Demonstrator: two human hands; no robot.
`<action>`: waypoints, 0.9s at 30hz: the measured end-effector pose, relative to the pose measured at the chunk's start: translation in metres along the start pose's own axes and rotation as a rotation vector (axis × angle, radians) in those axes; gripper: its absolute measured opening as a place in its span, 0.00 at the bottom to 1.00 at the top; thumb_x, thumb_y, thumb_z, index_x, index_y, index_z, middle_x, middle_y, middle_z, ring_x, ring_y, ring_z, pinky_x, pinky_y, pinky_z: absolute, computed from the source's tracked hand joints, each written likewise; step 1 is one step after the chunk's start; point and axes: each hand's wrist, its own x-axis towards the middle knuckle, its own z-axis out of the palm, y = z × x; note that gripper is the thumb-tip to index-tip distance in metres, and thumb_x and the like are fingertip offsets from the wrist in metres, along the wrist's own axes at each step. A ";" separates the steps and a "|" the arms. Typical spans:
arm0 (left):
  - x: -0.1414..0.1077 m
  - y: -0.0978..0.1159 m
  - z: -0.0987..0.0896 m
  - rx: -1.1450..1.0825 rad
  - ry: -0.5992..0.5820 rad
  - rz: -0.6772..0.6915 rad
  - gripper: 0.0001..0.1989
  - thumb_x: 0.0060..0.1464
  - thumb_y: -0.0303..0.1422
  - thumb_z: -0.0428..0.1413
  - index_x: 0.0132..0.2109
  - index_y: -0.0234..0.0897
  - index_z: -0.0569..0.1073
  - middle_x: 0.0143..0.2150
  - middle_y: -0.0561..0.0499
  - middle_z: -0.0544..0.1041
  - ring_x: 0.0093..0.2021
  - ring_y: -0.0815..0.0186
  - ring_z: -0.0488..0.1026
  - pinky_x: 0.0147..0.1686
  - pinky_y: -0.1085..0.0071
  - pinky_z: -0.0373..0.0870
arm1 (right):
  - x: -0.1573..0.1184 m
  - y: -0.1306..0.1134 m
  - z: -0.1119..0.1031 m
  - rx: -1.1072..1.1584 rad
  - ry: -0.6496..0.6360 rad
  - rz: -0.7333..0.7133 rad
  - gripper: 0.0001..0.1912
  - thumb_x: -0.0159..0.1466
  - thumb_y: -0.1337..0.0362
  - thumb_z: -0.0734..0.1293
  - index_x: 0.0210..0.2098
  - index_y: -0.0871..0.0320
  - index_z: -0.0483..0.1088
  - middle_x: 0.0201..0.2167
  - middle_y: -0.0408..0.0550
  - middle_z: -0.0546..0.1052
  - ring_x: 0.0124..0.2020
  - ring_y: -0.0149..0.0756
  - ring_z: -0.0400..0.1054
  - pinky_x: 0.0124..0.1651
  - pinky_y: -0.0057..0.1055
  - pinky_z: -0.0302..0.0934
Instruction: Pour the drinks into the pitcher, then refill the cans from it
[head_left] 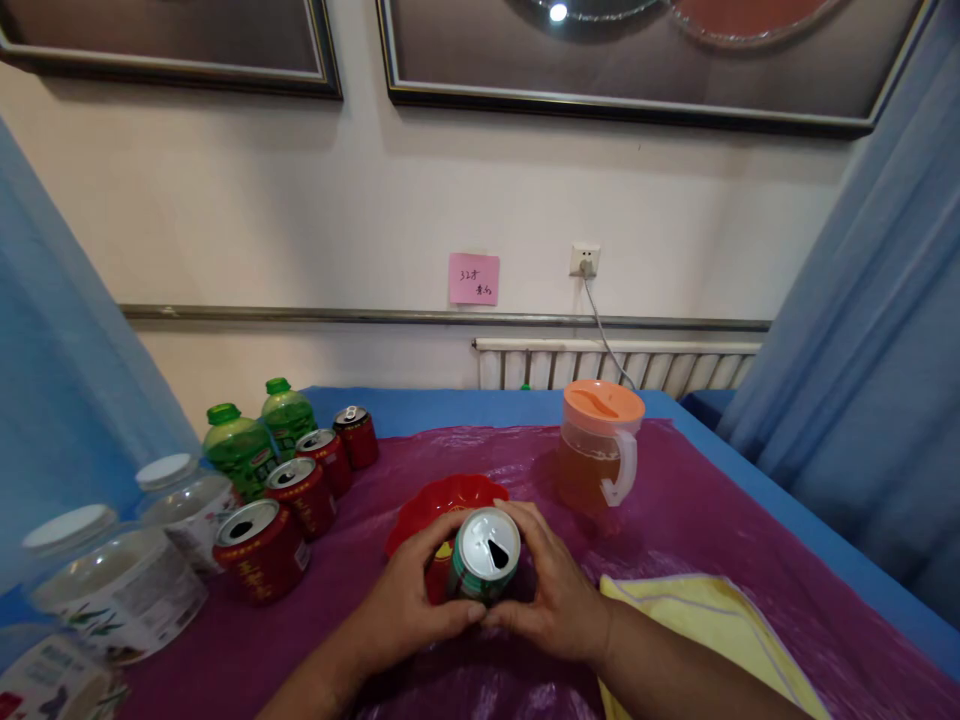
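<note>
Between my two hands stands a green drink can (487, 548), upright, its silver top showing a dark mouth opening. My left hand (415, 585) wraps the can's left side, thumb at the front. From the right, my right hand (553, 580) closes around it in the same way, the two thumb tips nearly meeting. Just behind the can lies a red scalloped dish (420, 505), partly hidden by the can and my left hand. Whether the can's base rests on the table cannot be seen.
Red cans (261, 552) stand in a row on the left, beside green bottles (238, 452) and clear white-lidded jars (112, 585). An orange-lidded pitcher (589, 455) of amber liquid stands back right. A yellow cloth (697, 630) lies near my right forearm on the purple sheet (675, 500).
</note>
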 end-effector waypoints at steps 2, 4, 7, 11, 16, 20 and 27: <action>0.002 -0.002 -0.001 0.010 0.086 -0.006 0.37 0.45 0.42 0.68 0.62 0.39 0.71 0.61 0.42 0.76 0.59 0.47 0.74 0.62 0.52 0.68 | -0.002 0.002 0.000 -0.027 0.034 -0.004 0.44 0.64 0.46 0.70 0.71 0.53 0.47 0.64 0.60 0.63 0.65 0.52 0.60 0.65 0.50 0.60; 0.005 -0.005 -0.002 0.044 0.195 -0.022 0.35 0.46 0.42 0.67 0.60 0.38 0.71 0.58 0.42 0.78 0.57 0.48 0.75 0.60 0.53 0.70 | -0.002 0.001 0.000 -0.050 0.075 0.004 0.37 0.68 0.51 0.67 0.70 0.52 0.49 0.64 0.59 0.63 0.64 0.50 0.61 0.63 0.49 0.62; 0.012 -0.013 -0.005 0.127 0.349 -0.066 0.33 0.46 0.42 0.66 0.58 0.36 0.71 0.55 0.42 0.80 0.54 0.49 0.77 0.58 0.52 0.71 | 0.003 -0.011 -0.004 -0.079 0.157 0.004 0.26 0.71 0.62 0.64 0.66 0.50 0.56 0.60 0.56 0.66 0.55 0.43 0.68 0.55 0.43 0.67; 0.018 -0.023 -0.007 0.208 0.426 -0.110 0.31 0.44 0.43 0.66 0.55 0.37 0.71 0.53 0.42 0.81 0.52 0.49 0.78 0.55 0.53 0.73 | 0.004 -0.028 -0.029 -0.161 0.350 -0.025 0.19 0.70 0.67 0.63 0.59 0.51 0.65 0.53 0.53 0.69 0.45 0.37 0.69 0.46 0.37 0.68; 0.018 -0.027 -0.007 0.244 0.474 -0.090 0.34 0.44 0.43 0.66 0.57 0.38 0.69 0.53 0.43 0.80 0.53 0.50 0.78 0.54 0.54 0.73 | -0.002 -0.014 -0.086 -0.315 0.906 0.095 0.19 0.63 0.57 0.71 0.51 0.55 0.66 0.49 0.51 0.68 0.44 0.38 0.67 0.48 0.38 0.64; 0.018 -0.028 -0.005 0.263 0.495 -0.040 0.32 0.45 0.42 0.66 0.57 0.38 0.69 0.54 0.43 0.78 0.53 0.51 0.76 0.55 0.54 0.72 | 0.004 0.011 -0.105 -0.178 0.972 0.415 0.27 0.57 0.44 0.73 0.45 0.56 0.66 0.41 0.48 0.73 0.39 0.37 0.69 0.42 0.35 0.65; 0.015 -0.027 -0.002 0.268 0.444 -0.017 0.28 0.48 0.38 0.66 0.56 0.37 0.70 0.53 0.44 0.77 0.53 0.52 0.75 0.56 0.53 0.71 | 0.021 0.022 -0.083 -0.020 0.928 0.544 0.31 0.57 0.33 0.67 0.30 0.57 0.67 0.21 0.38 0.69 0.24 0.31 0.64 0.28 0.28 0.60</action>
